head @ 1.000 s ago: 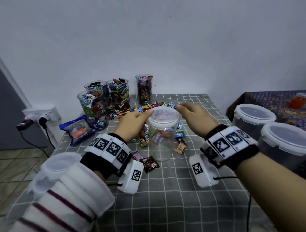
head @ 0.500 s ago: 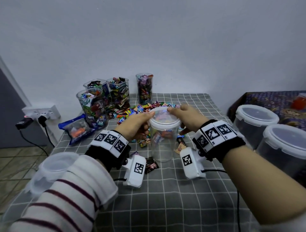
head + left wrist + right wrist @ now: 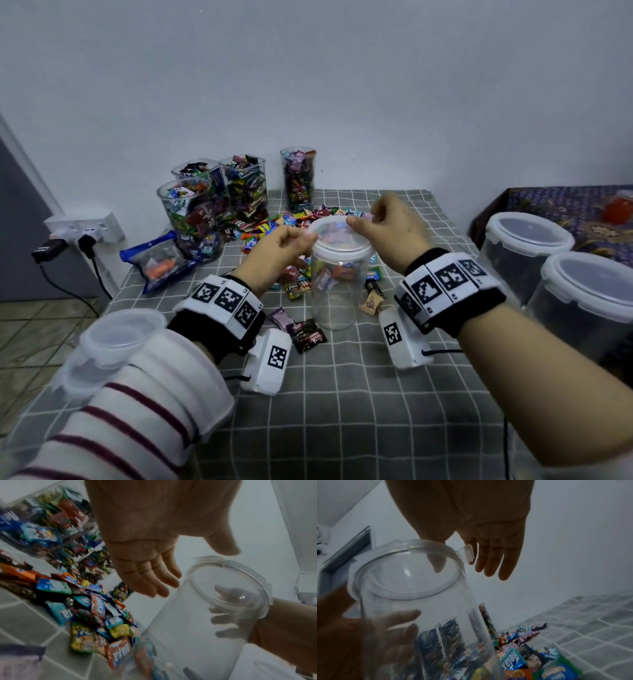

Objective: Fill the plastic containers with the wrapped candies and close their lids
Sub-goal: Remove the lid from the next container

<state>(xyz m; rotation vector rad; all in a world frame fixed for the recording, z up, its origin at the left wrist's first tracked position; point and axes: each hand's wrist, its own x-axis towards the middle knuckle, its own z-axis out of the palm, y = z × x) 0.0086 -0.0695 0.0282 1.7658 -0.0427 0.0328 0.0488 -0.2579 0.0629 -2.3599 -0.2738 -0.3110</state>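
Standing empty, the light, rigid jar (image 3: 337, 274) may tip; both hands, left hand (image 3: 277, 253) at 9 o'clock and right hand (image 3: 394, 226) at 3, pinch the lid (image 3: 337, 236) at its rim tabs.

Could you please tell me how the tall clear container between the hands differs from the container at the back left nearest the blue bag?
The tall container looks empty; the back-left container is packed with wrapped candies. The tall container wears a translucent lid; the back-left container stands uncovered. Both hands, left and right, are at the tall container; the back-left container stands alone. Both are clear, upright cylinders.
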